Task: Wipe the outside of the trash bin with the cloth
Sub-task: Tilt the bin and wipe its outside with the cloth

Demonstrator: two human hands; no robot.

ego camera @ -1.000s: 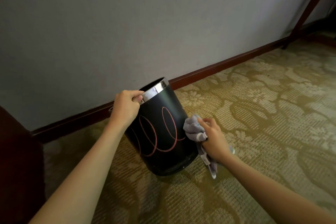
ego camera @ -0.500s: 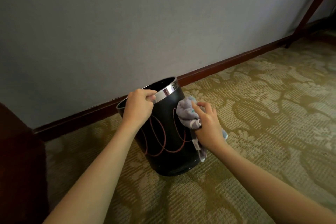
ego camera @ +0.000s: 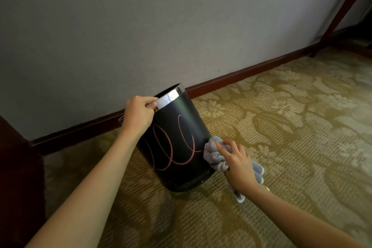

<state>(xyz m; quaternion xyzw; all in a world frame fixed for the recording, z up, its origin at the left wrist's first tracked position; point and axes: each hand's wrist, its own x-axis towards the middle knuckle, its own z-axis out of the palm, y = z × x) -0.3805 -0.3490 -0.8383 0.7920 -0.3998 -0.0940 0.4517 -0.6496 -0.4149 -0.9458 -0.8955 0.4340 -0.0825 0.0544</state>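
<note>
A black round trash bin (ego camera: 181, 127) with pink looping lines and a shiny metal rim stands tilted on the carpet near the wall. My left hand (ego camera: 138, 115) grips its rim at the near left side. My right hand (ego camera: 237, 164) holds a bunched grey cloth (ego camera: 212, 151) pressed against the bin's lower right side. Part of the cloth hangs behind and below that hand.
A patterned olive carpet (ego camera: 291, 127) covers the floor. The grey wall (ego camera: 161, 26) with a dark red baseboard (ego camera: 241, 72) runs just behind the bin. Dark wooden furniture (ego camera: 18, 177) stands at the left, and a slanted wooden leg (ego camera: 342, 6) at the far right.
My right hand has slid the cloth down from the bin's upper right side to its lower right side. The bin leans further away to the left; my left hand still grips the rim.
</note>
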